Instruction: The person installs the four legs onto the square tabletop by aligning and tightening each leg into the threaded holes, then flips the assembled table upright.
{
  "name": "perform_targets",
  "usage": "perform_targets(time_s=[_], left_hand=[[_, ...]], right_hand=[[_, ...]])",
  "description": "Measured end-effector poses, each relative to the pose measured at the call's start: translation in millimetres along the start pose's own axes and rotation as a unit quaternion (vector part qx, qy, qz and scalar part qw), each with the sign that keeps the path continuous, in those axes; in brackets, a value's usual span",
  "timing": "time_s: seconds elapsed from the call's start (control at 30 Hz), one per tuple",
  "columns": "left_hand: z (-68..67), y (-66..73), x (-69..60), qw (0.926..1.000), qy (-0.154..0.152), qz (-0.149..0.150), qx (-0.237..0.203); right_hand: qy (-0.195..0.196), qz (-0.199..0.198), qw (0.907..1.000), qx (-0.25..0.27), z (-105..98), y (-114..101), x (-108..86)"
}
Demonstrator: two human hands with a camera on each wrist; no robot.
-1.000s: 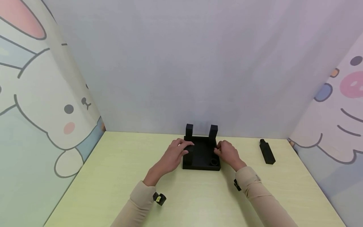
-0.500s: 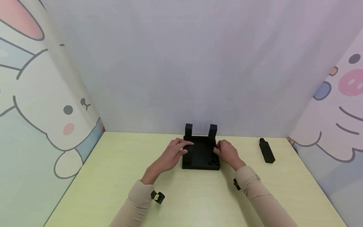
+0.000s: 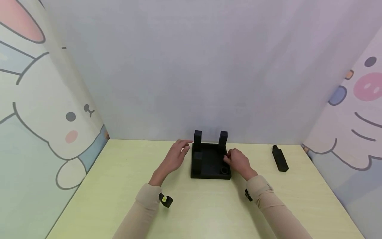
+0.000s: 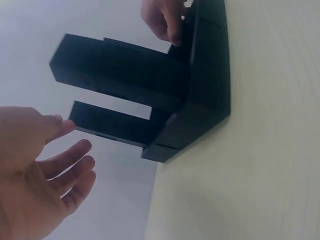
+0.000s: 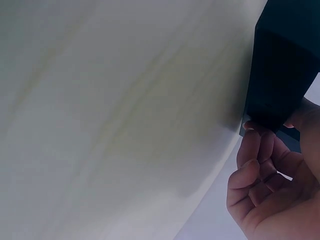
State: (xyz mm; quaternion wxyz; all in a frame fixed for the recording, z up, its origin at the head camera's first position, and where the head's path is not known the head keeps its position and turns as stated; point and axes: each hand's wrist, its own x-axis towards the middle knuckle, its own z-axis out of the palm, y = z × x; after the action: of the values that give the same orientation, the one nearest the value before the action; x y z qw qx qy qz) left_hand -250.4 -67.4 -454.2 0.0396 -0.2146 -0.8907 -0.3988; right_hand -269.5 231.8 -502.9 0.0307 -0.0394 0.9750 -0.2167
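Observation:
A black square base [image 3: 210, 163] with a raised rim stands near the back of the table. Two black leg posts rise at its back corners, the left one [image 3: 197, 139] and the right one [image 3: 222, 139]. Another leg post [image 3: 197, 162] stands at the front left corner, and a round ring [image 3: 224, 170] shows at the front right. My left hand [image 3: 174, 156] hovers at the left side, fingers loosely extended; in the left wrist view its thumb or fingertip overlaps a post's end, contact unclear. My right hand [image 3: 239, 163] grips the base's right rim, fingers curled.
A loose black leg post [image 3: 280, 160] with a narrow peg end lies at the right on the pale yellow table [image 3: 119, 172]. A pale curtain [image 3: 191, 73] hangs behind, and cartoon-printed panels flank both sides.
My left hand has moved up and left from over the front left post, uncovering it. My right hand stays at the rim. The view has shifted slightly.

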Motion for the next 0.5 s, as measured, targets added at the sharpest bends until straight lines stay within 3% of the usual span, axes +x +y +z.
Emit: perform_targets(time_s=[0.3,0.5], left_hand=[[24.0,-33.4,10.4,0.9987,0.01,-0.046,0.021],[42.2,-44.6,13.7,0.9968,-0.018,-0.075,0.018]], right_hand=[[0.004,0.006,1.0,-0.003,1.1,0.2,0.7],[0.007,0.007,0.9999,-0.011,3.6,1.3,1.1]])
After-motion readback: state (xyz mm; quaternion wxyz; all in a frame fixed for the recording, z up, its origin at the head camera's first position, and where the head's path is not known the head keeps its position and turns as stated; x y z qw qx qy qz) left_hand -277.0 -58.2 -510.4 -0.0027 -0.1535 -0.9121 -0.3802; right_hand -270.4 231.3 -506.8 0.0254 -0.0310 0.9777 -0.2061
